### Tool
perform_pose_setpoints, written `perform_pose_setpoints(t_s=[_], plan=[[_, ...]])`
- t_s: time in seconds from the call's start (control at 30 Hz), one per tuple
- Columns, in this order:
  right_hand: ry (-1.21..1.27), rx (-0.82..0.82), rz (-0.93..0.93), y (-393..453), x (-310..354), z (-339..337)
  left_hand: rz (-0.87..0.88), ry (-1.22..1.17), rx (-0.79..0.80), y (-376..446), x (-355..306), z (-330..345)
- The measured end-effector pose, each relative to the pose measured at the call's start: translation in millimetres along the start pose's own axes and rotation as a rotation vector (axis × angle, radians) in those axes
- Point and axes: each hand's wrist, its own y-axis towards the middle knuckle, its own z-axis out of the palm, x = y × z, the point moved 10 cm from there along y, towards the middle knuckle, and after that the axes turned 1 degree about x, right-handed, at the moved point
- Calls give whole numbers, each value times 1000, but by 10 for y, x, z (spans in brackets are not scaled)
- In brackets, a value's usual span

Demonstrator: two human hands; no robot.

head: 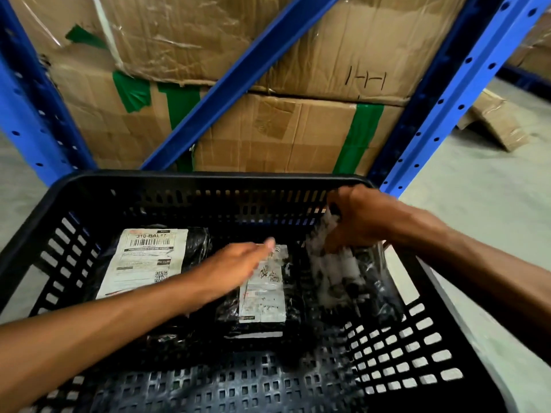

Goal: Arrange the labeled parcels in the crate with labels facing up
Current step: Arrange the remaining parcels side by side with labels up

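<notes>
A black slotted plastic crate (pixel 208 181) fills the lower view. At its far left lies a black parcel (pixel 147 260) with a white barcode label facing up. A second black parcel (pixel 264 290) lies in the middle, its label up too. My left hand (pixel 238 265) reaches across with fingers flat and apart, resting on that middle parcel's top edge. My right hand (pixel 359 220) grips a third black parcel (pixel 354 278) by its upper end at the crate's right side. This parcel is tilted and blurred, with a white label showing on its left face.
Blue metal rack posts (pixel 444 96) and a diagonal brace stand right behind the crate. Large taped cardboard boxes (pixel 268 126) are stacked on the rack. A flattened carton (pixel 495 120) lies on the grey floor at the right. The crate's near floor shows bare slots.
</notes>
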Motion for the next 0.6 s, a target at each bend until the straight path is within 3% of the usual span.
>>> perform_pose_setpoints(t_s=[0.1,0.13,0.17,0.23,0.3,0.37,0.43,0.53,0.6], plan=[[-140,-449,-215,-470,544,-564,-145,-598,146,-49,8,56],[-126,-559,-350,-688,803,-617,-113,-708,153,-47,-48,13],[-93,-569,-499,-855,1048,-564,-64,-772,118,-59,-117,-61],[45,-355,-737,-958,1373,-292,0,-817,3,-115,-159,-217],[365,-88,-776,-822,1394,-124,9,-815,-116,-198,-38,-372],[658,-28,-658,-507,1145,-90,-15,-790,-236,-292,193,-569],[748,-38,-436,-150,767,2,-24,-805,-309,-397,323,-704],[931,92,-204,74,491,276,11,-843,-267,-454,285,-778],[1082,181,-194,51,576,376,2,-840,-211,-468,241,-742]])
